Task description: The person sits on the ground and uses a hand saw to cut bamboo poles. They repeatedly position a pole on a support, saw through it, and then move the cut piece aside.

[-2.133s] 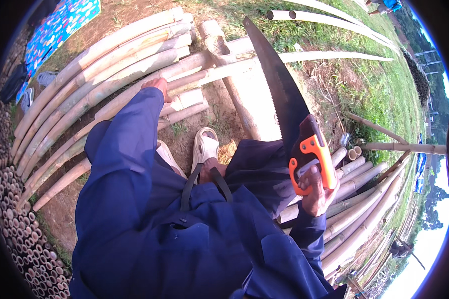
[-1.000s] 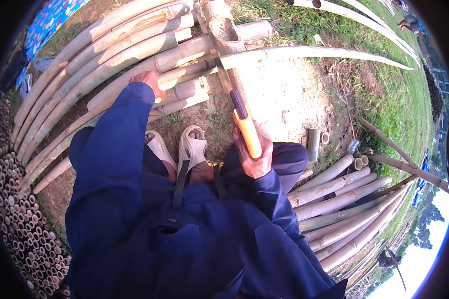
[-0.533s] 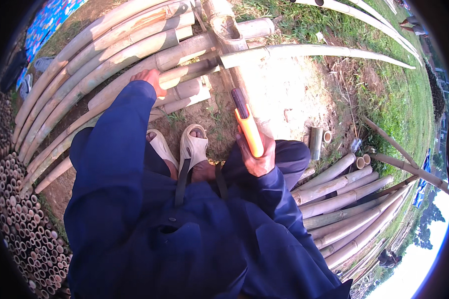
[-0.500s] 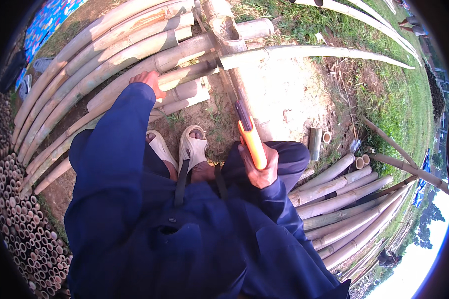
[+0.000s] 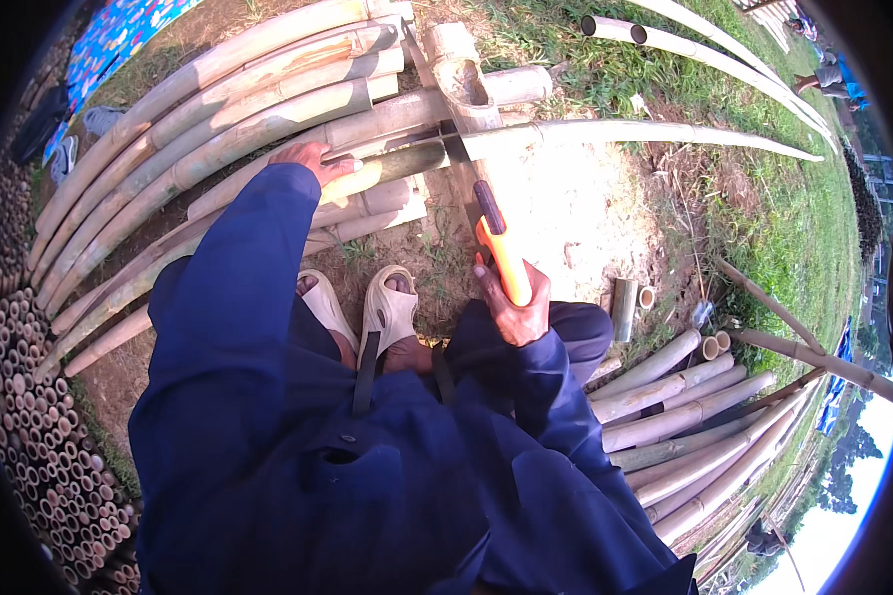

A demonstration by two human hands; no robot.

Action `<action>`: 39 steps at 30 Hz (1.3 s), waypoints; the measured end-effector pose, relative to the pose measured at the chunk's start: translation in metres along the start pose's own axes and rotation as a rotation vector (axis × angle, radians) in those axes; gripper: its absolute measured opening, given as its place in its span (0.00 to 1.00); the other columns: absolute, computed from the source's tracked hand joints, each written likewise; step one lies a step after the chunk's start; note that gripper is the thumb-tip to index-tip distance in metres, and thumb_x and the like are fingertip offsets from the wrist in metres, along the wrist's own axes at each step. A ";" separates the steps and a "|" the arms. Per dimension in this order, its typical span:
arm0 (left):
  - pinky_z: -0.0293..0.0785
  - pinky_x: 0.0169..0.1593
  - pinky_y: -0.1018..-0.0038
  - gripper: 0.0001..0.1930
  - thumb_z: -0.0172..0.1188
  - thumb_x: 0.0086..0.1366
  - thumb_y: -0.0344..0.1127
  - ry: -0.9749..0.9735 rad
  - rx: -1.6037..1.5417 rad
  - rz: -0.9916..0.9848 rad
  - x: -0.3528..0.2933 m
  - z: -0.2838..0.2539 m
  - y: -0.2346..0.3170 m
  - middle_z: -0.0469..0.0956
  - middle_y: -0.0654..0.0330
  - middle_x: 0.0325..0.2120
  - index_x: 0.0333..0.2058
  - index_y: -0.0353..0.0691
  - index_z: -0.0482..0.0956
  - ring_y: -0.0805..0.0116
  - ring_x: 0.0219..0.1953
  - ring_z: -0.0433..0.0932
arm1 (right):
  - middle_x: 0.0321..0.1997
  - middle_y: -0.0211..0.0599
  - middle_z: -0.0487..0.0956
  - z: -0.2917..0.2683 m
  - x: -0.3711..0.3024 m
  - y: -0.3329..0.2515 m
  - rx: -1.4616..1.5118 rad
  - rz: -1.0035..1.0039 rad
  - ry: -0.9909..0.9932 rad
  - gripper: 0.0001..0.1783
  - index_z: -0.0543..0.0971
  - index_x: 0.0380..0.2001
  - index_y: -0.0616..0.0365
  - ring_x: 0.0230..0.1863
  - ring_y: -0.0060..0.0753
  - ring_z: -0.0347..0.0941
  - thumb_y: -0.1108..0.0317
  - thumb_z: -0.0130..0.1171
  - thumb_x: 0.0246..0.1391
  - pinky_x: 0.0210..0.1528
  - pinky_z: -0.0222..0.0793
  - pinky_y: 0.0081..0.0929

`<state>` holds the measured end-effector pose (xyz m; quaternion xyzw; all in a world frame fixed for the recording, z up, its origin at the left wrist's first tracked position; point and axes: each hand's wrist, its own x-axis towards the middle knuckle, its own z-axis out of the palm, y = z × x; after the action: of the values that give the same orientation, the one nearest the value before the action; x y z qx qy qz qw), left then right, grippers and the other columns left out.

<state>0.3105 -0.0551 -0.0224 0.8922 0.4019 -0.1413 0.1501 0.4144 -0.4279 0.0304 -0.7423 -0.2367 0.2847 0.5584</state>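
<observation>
A long pale bamboo pole (image 5: 585,134) lies across the area in front of me, resting over a notched bamboo piece (image 5: 463,84). My left hand (image 5: 313,164) is closed around the pole's left part and presses it from above. In my right hand (image 5: 519,307) is a handsaw (image 5: 503,256) with an orange and dark handle, its fingers wrapped round the grip. The saw's long blade points away from me and crosses the pole just right of my left hand. Shadow hides how deep the blade sits in the bamboo.
Several bamboo poles (image 5: 218,109) lie side by side at the left, near a stack of cut tubes (image 5: 50,436). More poles (image 5: 685,397) lie at the right, with a short tube (image 5: 624,309) near my knee. My sandalled feet (image 5: 390,307) are below the pole.
My right hand and the saw have moved forward, away from me, along the blade's line. The left hand stays on the pole, and the whole view has shifted slightly.
</observation>
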 end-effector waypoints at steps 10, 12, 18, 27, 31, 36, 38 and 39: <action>0.72 0.59 0.50 0.32 0.69 0.57 0.61 0.224 0.025 0.305 -0.031 0.021 0.031 0.76 0.52 0.56 0.53 0.47 0.76 0.52 0.63 0.72 | 0.23 0.35 0.75 0.008 -0.004 -0.007 -0.010 -0.039 0.055 0.09 0.79 0.36 0.67 0.26 0.23 0.67 0.71 0.66 0.58 0.31 0.68 0.29; 0.74 0.55 0.49 0.29 0.71 0.57 0.54 0.231 0.099 0.248 -0.029 0.043 0.034 0.77 0.53 0.55 0.53 0.47 0.76 0.51 0.60 0.74 | 0.22 0.34 0.74 0.010 -0.004 -0.011 -0.085 -0.056 0.052 0.09 0.79 0.35 0.67 0.25 0.22 0.66 0.71 0.66 0.59 0.30 0.67 0.28; 0.74 0.56 0.51 0.26 0.68 0.57 0.39 -0.012 0.099 0.084 -0.033 0.016 0.045 0.84 0.47 0.45 0.55 0.44 0.76 0.45 0.50 0.82 | 0.22 0.36 0.76 -0.002 -0.047 -0.012 -0.037 0.112 0.040 0.07 0.79 0.33 0.66 0.24 0.23 0.67 0.72 0.66 0.59 0.29 0.68 0.28; 0.73 0.57 0.50 0.25 0.70 0.55 0.41 -0.021 0.076 0.065 -0.023 0.016 0.051 0.85 0.42 0.40 0.52 0.42 0.79 0.43 0.49 0.83 | 0.21 0.40 0.77 0.003 -0.010 -0.016 -0.118 -0.059 0.017 0.09 0.79 0.31 0.66 0.23 0.26 0.69 0.71 0.65 0.60 0.28 0.67 0.31; 0.74 0.56 0.51 0.26 0.70 0.55 0.41 -0.012 0.109 0.068 -0.028 0.020 0.043 0.85 0.43 0.40 0.53 0.41 0.79 0.43 0.48 0.83 | 0.23 0.39 0.79 -0.016 -0.061 -0.012 -0.058 0.102 0.009 0.07 0.81 0.36 0.67 0.24 0.25 0.70 0.72 0.65 0.60 0.30 0.70 0.30; 0.72 0.57 0.49 0.29 0.72 0.53 0.45 -0.034 0.041 0.042 -0.024 0.048 0.032 0.85 0.44 0.41 0.53 0.42 0.79 0.44 0.49 0.83 | 0.28 0.42 0.83 -0.026 -0.082 -0.016 -0.136 0.027 -0.032 0.10 0.82 0.41 0.66 0.27 0.30 0.77 0.73 0.66 0.58 0.33 0.73 0.32; 0.71 0.60 0.48 0.30 0.74 0.52 0.47 0.000 0.002 0.049 -0.021 0.036 0.036 0.84 0.43 0.42 0.53 0.42 0.80 0.44 0.51 0.82 | 0.25 0.40 0.80 -0.016 -0.041 -0.003 -0.175 0.048 0.036 0.07 0.81 0.36 0.66 0.25 0.29 0.74 0.73 0.65 0.59 0.31 0.71 0.33; 0.73 0.60 0.51 0.28 0.70 0.56 0.48 -0.046 0.052 0.075 -0.025 0.016 0.050 0.84 0.45 0.45 0.53 0.40 0.80 0.44 0.53 0.81 | 0.23 0.38 0.78 -0.013 -0.028 -0.015 -0.087 0.043 0.021 0.07 0.80 0.33 0.67 0.25 0.26 0.72 0.73 0.65 0.58 0.30 0.70 0.32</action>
<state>0.3308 -0.1095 -0.0198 0.9067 0.3609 -0.1665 0.1410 0.4027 -0.4515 0.0520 -0.7739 -0.2270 0.2781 0.5217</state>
